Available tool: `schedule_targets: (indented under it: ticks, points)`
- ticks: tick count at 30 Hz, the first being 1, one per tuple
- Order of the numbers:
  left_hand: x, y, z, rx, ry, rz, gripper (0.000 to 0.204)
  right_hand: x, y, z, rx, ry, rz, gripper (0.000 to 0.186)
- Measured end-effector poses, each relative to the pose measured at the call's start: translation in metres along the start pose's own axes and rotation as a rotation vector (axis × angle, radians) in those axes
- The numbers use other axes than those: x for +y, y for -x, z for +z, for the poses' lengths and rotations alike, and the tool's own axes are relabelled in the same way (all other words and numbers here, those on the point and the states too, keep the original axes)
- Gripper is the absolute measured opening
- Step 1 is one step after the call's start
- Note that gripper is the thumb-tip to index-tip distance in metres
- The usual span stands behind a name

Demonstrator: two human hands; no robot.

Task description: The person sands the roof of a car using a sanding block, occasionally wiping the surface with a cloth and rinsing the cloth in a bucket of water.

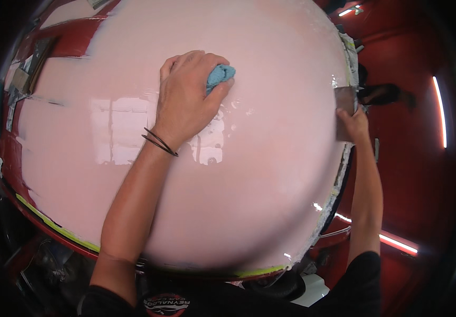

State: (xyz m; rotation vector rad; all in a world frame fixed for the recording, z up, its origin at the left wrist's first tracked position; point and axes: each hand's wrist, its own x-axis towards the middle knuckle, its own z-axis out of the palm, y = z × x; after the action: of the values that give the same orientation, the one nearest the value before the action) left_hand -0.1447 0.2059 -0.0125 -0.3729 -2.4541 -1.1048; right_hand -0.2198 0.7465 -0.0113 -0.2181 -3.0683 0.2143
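Note:
A broad, curved car body panel (270,158) coated in pale pink fills the middle, wet and shiny in places. My left hand (188,87) rests on its upper middle, fingers curled round a crumpled blue cloth (220,78). A dark band circles that wrist. At the panel's right edge, my right hand (355,124) grips a brown-grey sheet of sandpaper (345,99), thumb on top and fingers over the edge. Part of the sheet lies against the panel; the fingers beneath are partly hidden.
Yellow-green masking tape (59,224) runs along the near edge. Ragged masking (339,177) lines the right edge. Red paint (69,38) shows at the far left, beside a dark flat tool or bracket (33,66). Beyond the right edge lies a glossy red surface (407,190) reflecting strip lights.

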Motion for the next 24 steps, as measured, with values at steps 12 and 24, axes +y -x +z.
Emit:
schedule_targets:
  ticks: [12,24]
  points:
    - [-0.001,0.007,0.001,-0.007,-0.043,-0.028,0.028,-0.051,0.055,0.01,0.082,0.045,-0.078,0.083]
    - [-0.001,0.002,0.004,-0.001,-0.067,-0.002,0.028,-0.036,0.061,0.016,0.042,-0.075,-0.104,0.068]
